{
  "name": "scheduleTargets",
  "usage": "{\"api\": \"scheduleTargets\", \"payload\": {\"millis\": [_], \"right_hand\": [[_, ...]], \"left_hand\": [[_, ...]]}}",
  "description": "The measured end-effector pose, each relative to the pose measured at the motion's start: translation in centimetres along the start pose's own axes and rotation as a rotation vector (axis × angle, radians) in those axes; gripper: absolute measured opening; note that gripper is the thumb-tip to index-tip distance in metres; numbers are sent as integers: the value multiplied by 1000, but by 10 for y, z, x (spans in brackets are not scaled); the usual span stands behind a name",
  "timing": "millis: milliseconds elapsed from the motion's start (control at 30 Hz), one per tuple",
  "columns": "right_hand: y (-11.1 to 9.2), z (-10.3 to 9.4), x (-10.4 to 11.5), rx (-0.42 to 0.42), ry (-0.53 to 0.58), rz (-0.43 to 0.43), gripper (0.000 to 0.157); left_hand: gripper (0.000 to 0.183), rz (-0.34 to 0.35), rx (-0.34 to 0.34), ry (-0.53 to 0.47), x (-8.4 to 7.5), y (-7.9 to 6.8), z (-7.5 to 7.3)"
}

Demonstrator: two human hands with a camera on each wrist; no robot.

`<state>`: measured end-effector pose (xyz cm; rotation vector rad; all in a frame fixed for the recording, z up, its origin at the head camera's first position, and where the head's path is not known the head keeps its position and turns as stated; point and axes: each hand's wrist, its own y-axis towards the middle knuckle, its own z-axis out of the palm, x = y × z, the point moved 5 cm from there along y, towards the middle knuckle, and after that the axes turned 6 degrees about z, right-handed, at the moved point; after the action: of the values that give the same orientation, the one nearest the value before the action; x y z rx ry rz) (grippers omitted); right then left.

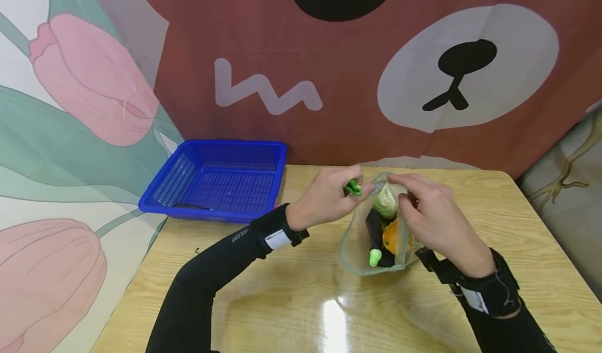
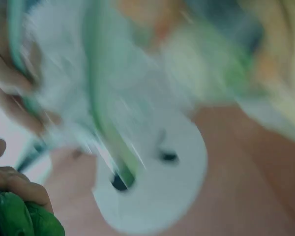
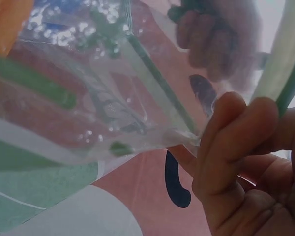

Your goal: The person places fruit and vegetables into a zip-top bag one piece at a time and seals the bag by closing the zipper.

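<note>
My left hand [image 1: 327, 195] is above the left side of a see-through mesh bag [image 1: 350, 248] with a pale green rim. It grips a bundle of glossy green peppers [image 1: 353, 187], whose rounded ends [image 2: 27, 216] show in the left wrist view. My right hand [image 1: 437, 217] pinches the bag's rim at its right side, and the right wrist view shows those fingers [image 3: 236, 142] on the clear film. Inside the bag lie a pale cabbage [image 1: 386, 202], a dark eggplant [image 1: 374, 233] with a bright green cap, and an orange vegetable [image 1: 390, 236], partly hidden.
A blue plastic basket [image 1: 211, 218] stands at the back left of the wooden table [image 1: 291, 290], with a thin dark item [image 1: 188, 206] inside near its front wall. A printed cloth [image 1: 263, 24] hangs right behind the table.
</note>
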<state>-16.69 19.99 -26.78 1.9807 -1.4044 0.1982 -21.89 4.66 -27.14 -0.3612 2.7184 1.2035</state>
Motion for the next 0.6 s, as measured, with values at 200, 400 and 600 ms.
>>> {"api": "scheduleTargets", "payload": {"millis": [200, 400, 600], "right_hand": [[-1, 0, -1, -3, 11, -3, 35], [-1, -2, -1, -22, 12, -11, 34], [-2, -3, -2, -22, 22, -3, 35]], "left_hand": [[18, -33, 105, -280, -22, -2, 19], [30, 42, 231, -347, -28, -2, 44], [29, 81, 380, -263, -22, -6, 68]]}}
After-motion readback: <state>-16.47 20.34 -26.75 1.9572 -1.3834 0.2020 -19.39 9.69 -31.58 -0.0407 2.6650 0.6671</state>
